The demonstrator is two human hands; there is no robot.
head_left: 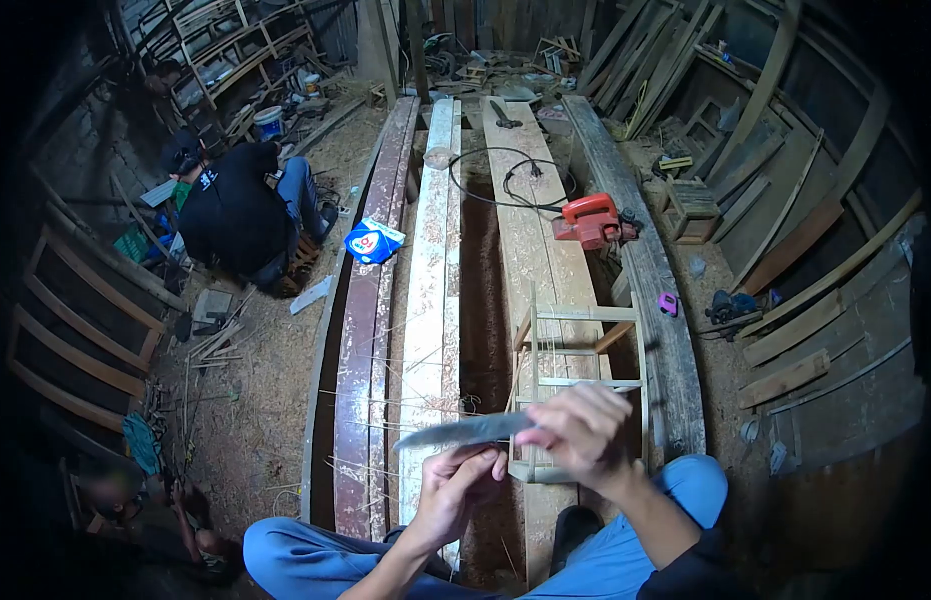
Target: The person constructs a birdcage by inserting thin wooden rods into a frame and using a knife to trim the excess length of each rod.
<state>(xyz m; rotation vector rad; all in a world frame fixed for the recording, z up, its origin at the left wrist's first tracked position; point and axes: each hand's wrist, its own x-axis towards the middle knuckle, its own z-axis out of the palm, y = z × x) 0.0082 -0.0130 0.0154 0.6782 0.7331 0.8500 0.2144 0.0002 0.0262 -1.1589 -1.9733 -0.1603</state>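
Note:
My right hand (583, 430) is wrapped round the handle of a large knife (460, 432), whose broad grey blade points left. Just under the blade, my left hand (457, 488) is closed with its thumb against the curled fingers. Whatever it pinches is too small or hidden to make out. Behind my right hand stands a small wooden frame (588, 383) with thin legs and crossbars, partly covered by my hand. Thin strips (425, 372) of wood or bamboo lie scattered over the planks left of the knife.
Long planks (520, 200) run away from me, with a dark gap between them. A red power tool (595, 222), a black cable (515, 160), a blue-white packet (373, 241) and a pink tape measure (668, 304) rest there. Another person (235, 210) crouches at left; someone else (155, 530) is lower left.

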